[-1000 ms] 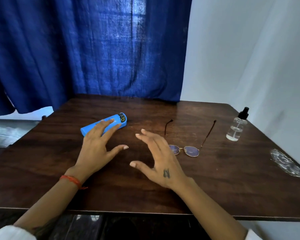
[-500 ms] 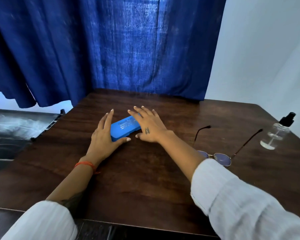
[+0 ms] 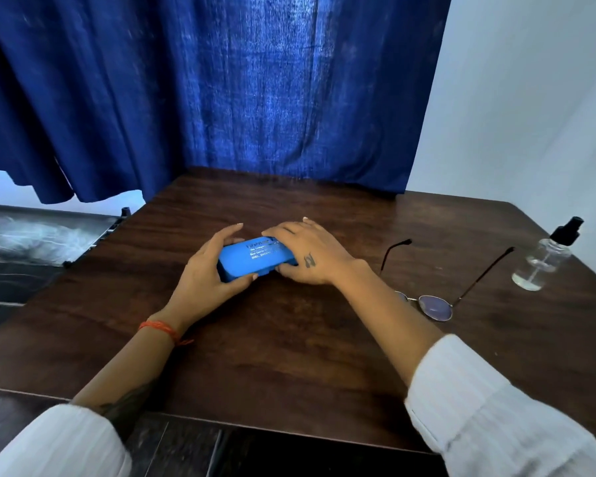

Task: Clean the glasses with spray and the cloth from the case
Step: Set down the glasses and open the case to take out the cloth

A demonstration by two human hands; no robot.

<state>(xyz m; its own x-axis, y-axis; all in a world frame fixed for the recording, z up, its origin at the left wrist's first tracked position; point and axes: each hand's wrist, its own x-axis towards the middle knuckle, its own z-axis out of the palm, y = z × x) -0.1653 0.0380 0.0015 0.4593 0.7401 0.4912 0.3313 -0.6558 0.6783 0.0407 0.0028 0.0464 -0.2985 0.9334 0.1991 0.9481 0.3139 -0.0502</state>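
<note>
Head view, nearest first: two white sleeves (image 3: pixel 489 418) come in over the dark wooden counter (image 3: pixel 272 356), and the right forearm lies across part of the one pair of glasses (image 3: pixel 437 297), hiding the left lens. The glasses rest open, arms pointing away. Both hands grip one blue case (image 3: pixel 252 261) – the left hand (image 3: pixel 203 275) curled round its near-left end, thumb at the front edge, the right hand (image 3: pixel 307 258) clasped over the far-right end. The case is closed, with no cloth on show. One clear spray bottle (image 3: pixel 544 261) stands upright far right – well apart from the case. A blue curtain (image 3: pixel 221 91) hangs behind.
</note>
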